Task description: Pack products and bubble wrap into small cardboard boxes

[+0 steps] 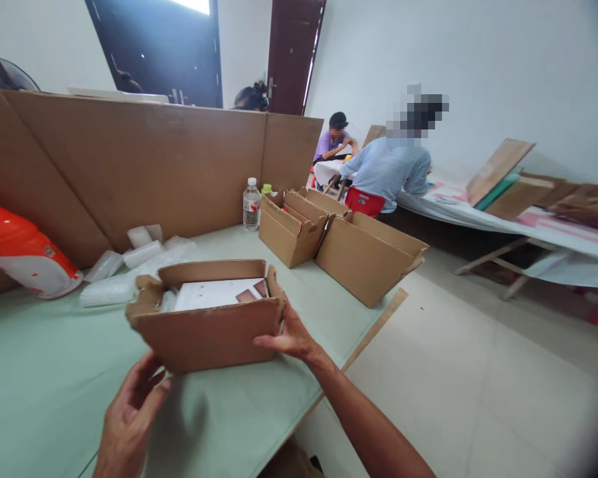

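Observation:
An open brown cardboard box [206, 335] stands on the pale green table [44, 385] in front of me, with a white sheet [214, 293] and dark reddish pieces inside. My right hand [289, 335] grips the box's right front corner, thumb along the front wall. My left hand [129, 418] hangs just below the box's left front corner with curled fingers apart, holding nothing; whether it touches the box is unclear.
Bubble-wrap rolls [124, 262] and an orange-and-white bag [22, 249] lie at left. A cardboard partition [144, 159] backs the table. A water bottle [252, 204] and two more open boxes [329, 239] stand farther back. Two people sit at a table [528, 222] to the right.

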### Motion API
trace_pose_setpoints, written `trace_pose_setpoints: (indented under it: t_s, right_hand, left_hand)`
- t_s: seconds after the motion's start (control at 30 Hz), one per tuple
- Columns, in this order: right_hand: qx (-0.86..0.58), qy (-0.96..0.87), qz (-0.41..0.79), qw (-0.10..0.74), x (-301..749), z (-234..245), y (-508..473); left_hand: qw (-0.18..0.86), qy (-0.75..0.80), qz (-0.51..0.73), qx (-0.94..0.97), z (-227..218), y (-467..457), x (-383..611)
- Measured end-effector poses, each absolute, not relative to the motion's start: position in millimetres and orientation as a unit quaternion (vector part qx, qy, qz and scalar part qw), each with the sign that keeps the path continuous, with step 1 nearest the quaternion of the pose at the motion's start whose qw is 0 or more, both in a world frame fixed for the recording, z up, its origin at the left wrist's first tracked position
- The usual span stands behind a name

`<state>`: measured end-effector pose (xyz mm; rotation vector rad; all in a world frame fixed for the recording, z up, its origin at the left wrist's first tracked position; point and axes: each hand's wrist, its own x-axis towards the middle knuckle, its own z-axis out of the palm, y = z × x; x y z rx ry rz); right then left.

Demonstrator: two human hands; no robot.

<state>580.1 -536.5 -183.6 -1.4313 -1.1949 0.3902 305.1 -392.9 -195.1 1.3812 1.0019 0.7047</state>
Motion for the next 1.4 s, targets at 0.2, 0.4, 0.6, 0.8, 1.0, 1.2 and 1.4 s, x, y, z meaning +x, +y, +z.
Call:
trace_pose_setpoints:
  t_s: [0.2,0.4,0.6,0.8,1.0,1.2,1.4]
  right_hand:
    - [-0.713,-0.344,0.044,0.61,625.2,-193.8,-622.0]
    - [-0.776,-0.196,-0.127,0.587,643.6,-192.4,-682.5]
    - [-0.781,-0.158,-0.206,0.568,648.9,-186.8,-675.5]
    - [-0.772,-0.165,-0.25,0.561,659.5,-196.0,-666.1]
    - [-0.763,-0.174,-0.286,0.553,676.8,-200.0,-660.7]
    - [-0.767,-0.161,-0.311,0.538,687.9,-204.8,-651.5]
    - [-0.769,-0.169,-0.297,0.541,690.0,-209.2,-652.7]
  left_hand:
    - [0.591,0.401,0.236,0.659,-212.3,-420.6,333.7]
    - [0.586,0.389,0.222,0.675,-222.8,-425.5,324.6]
    - [0.596,0.403,0.209,0.662,-222.1,-427.8,317.5]
    - [0.603,0.393,0.209,0.663,-218.3,-429.6,315.3]
    - [0.612,0.396,0.21,0.652,-216.0,-427.8,314.9]
    - [0.62,0.397,0.215,0.642,-215.8,-427.4,315.9]
    - [0.608,0.403,0.217,0.648,-216.8,-427.7,315.4]
